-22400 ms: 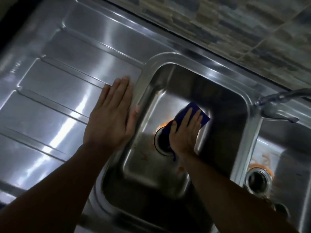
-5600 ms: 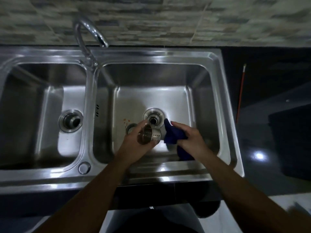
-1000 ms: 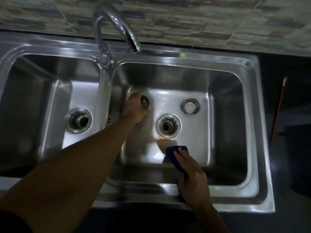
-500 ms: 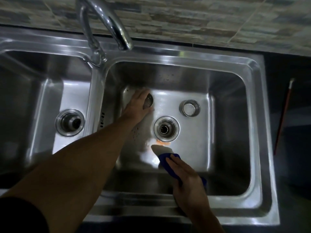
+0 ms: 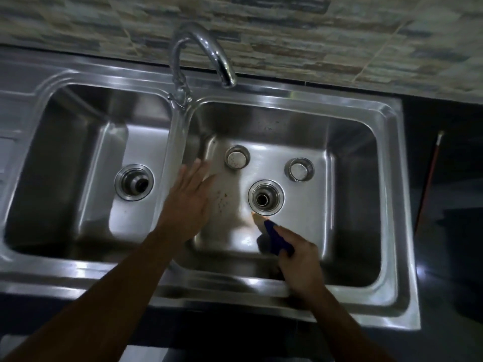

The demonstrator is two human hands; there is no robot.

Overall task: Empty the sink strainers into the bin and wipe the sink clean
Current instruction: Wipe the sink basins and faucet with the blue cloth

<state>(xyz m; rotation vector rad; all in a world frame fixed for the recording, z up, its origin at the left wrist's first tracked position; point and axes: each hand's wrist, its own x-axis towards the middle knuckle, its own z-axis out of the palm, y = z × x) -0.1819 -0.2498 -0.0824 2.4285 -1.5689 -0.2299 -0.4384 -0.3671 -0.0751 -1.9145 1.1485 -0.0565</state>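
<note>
Sink (image 5: 261, 100): a steel double-basin unit set against a stone-patterned tile wall (image 5: 287, 35), with dark counter to its right.
Left basin (image 5: 68, 158): its open drain (image 5: 134, 182) sits in the floor, no strainer in it.
Right basin (image 5: 350, 178): both hands are over it; its open drain (image 5: 266, 197) lies near the middle of the floor, with small reddish specks on the steel to its left.
Faucet (image 5: 209, 52): a curved chrome spout rising from the divider between the basins, its mouth over the right basin's rear edge.
Left hand (image 5: 189, 202): flat and spread, fingers apart, holding nothing, above the basin's left side, just clear of the near strainer.
Right hand (image 5: 298, 259): closed around the blue cloth (image 5: 274, 237), pressed at the basin's front, just below the drain.
First strainer (image 5: 237, 157): stands on the basin floor behind and left of the drain, apart from both hands.
Second strainer (image 5: 299, 169): stands on the floor behind and right of the drain.
Red stick (image 5: 431, 176): a thin rod lying on the dark counter, right of the sink.
</note>
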